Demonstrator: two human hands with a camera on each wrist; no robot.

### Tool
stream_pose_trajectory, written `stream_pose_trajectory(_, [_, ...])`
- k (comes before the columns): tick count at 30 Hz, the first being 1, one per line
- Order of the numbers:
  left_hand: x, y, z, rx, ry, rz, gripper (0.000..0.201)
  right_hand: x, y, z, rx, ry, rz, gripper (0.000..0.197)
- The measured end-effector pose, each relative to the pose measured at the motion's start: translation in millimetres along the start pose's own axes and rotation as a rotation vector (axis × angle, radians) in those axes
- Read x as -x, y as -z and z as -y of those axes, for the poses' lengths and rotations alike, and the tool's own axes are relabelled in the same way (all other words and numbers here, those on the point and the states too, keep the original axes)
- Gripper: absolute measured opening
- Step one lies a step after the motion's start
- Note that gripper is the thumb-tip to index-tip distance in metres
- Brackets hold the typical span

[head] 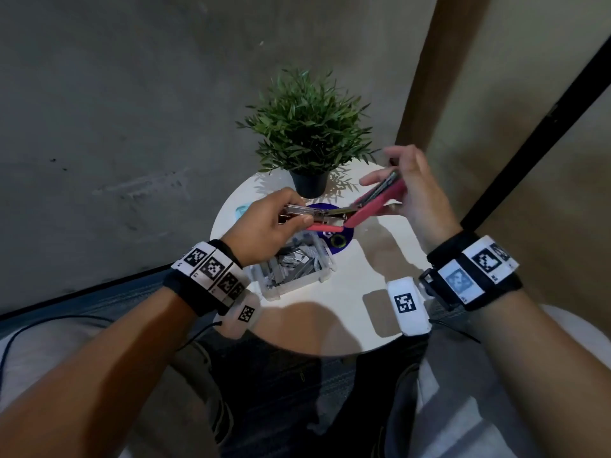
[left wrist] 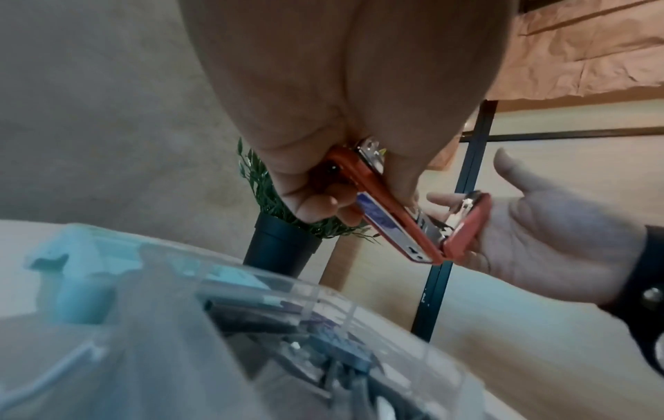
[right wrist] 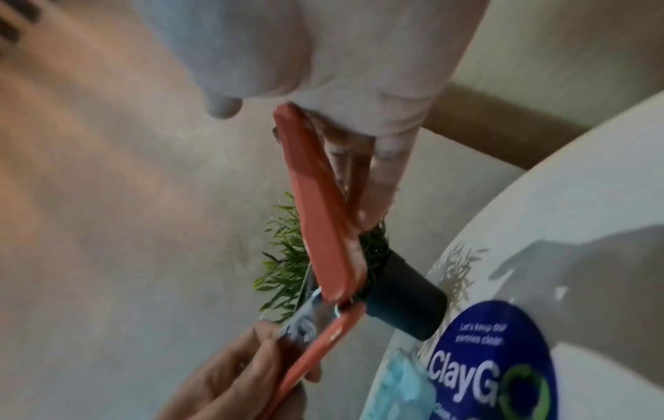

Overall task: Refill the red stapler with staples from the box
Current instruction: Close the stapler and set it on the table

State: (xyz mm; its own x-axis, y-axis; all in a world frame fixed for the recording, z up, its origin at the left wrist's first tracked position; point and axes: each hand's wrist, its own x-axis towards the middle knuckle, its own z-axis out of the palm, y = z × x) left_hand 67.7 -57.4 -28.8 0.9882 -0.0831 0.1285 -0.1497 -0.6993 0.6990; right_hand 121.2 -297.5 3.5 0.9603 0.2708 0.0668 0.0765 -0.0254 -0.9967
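**A:** Where's the red stapler [head: 360,206] right now?

**B:** Up off the table, held between my two hands over the middle of the round white table [head: 370,279]. It's swung wide open at the hinge. My left hand [head: 271,226] grips the base end, thumb and fingers wrapped round the red base and the shiny metal staple channel [head: 304,213]. The left wrist view shows those fingers curled tight around it.

**A:** And the other hand?

**B:** My right hand [head: 416,196] has the red top cover [head: 380,201], tilted up toward two o'clock. The cover lies along my palm with fingers reaching along it; the thumb sticks out free. It's a loose hold, and the blur makes it hard to call how firmly.

**A:** The staples?

**B:** The clear plastic box [head: 291,269] sits on the table directly below my left hand, at about seven o'clock from the stapler, lid off, full of grey staple strips [head: 297,259] lying jumbled inside.

**A:** What else is around?

**B:** A round blue sticker [head: 340,239] on the tabletop under the stapler, reading "ClayGo" in the right wrist view. At twelve o'clock, a small green plant in a black pot [head: 310,183]. Something pale blue [head: 241,211] lies at the table's ten o'clock edge; I can't tell what it is.
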Motion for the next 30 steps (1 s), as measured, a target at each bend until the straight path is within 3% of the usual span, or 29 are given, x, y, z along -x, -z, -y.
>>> stream_pose_trajectory(2, [-0.9, 0.7, 0.4, 0.091, 0.049, -0.011, 0.013, 0.5, -2.5, 1.9, -0.131, 0.002, 0.004, 0.051])
stream_pose_trajectory(4, [-2.1, 2.7, -1.0, 0.163, 0.068, -0.013, 0.015, -1.0, -4.4, -0.4, -0.145, 0.006, 0.036, 0.069])
stream_pose_trajectory(7, [-1.8, 6.2, -9.6, 0.228, 0.069, 0.024, 0.024, -0.4, -10.0, -10.3, 0.066, 0.072, 0.205, 0.103])
stream_pose_trajectory(9, [-1.0, 6.5, -18.8, 0.273, 0.062, 0.063, 0.030, 3.8, -15.2, -15.5, 0.260, 0.108, 0.324, 0.113])
stream_pose_trajectory(11, [-0.7, 5.3, -27.1, 0.314, 0.063, 0.081, 0.029, 6.4, -19.1, -17.3, 0.383, 0.137, 0.389, 0.110])
stream_pose_trajectory(14, [1.5, 4.9, -36.0, 0.433, 0.106, 0.065, 0.029, 6.7, -20.4, -15.5, 0.492, 0.174, 0.406, 0.090])
stream_pose_trajectory(18, [3.0, 14.6, -40.7, 0.658, 0.165, 0.114, 0.062, 6.3, -17.1, -12.2, 0.496, 0.214, 0.352, 0.061])
stream_pose_trajectory(21, [3.8, 24.2, -40.5, 0.459, 0.044, 0.175, 0.090, 5.7, -11.7, -7.8, 0.479, 0.223, 0.335, 0.055])
stream_pose_trajectory(25, [4.7, 32.9, -36.5, 0.021, -0.205, 0.052, 0.074, 9.6, -7.3, 0.3, 0.528, 0.247, 0.309, 0.053])
stream_pose_trajectory(30, [3.6, 42.0, -33.5, 0.155, -0.122, 0.109, 0.069, 13.5, -10.4, 6.2, 0.462, 0.278, 0.232, 0.051])
